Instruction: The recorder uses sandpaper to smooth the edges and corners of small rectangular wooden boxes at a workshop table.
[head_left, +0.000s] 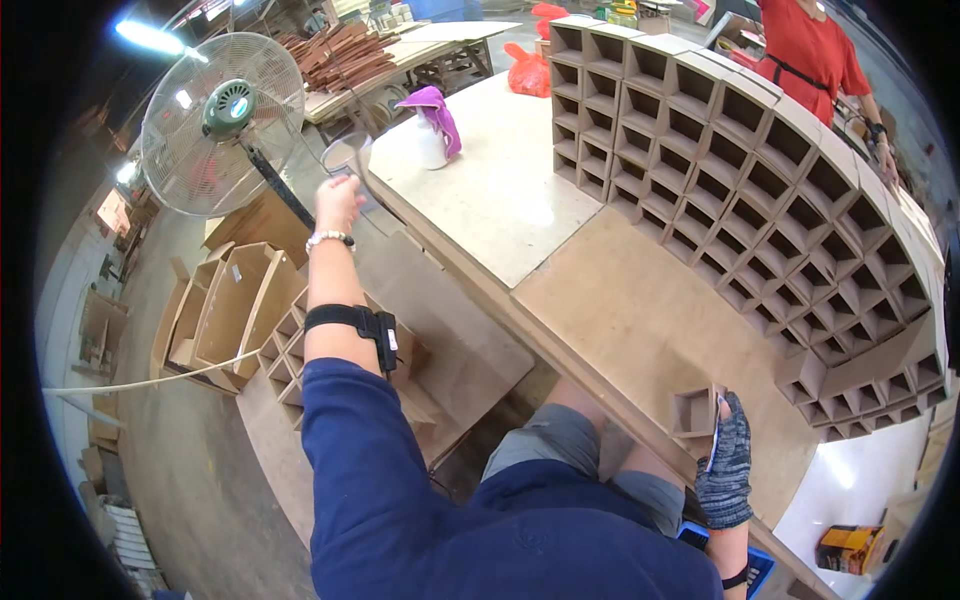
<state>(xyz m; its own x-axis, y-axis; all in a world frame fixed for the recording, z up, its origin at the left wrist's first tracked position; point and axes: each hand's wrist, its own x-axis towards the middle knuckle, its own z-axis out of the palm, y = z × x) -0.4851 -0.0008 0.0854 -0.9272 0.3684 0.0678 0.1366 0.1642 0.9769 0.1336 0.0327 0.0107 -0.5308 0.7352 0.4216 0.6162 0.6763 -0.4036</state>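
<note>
Left hand point(340, 203): curled; cannot tell if holding anything.
Right hand point(728, 465): gloved, at one small box point(692, 414); grip unclear.
Box: on desk point(600, 300), near edge.
Stacked boxes point(720, 165): too many to count.

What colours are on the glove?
The glove is streaky dark and light grey, seen in the head view.

Left arm point(333, 275) stretches forward, fingers point(345, 186) curled; right forearm point(729, 552) low

Box stack point(745, 182) on tbl point(600, 290) R, single box point(692, 412) nr edge, btl point(432, 150) far end (fan point(228, 110) to L)
</note>
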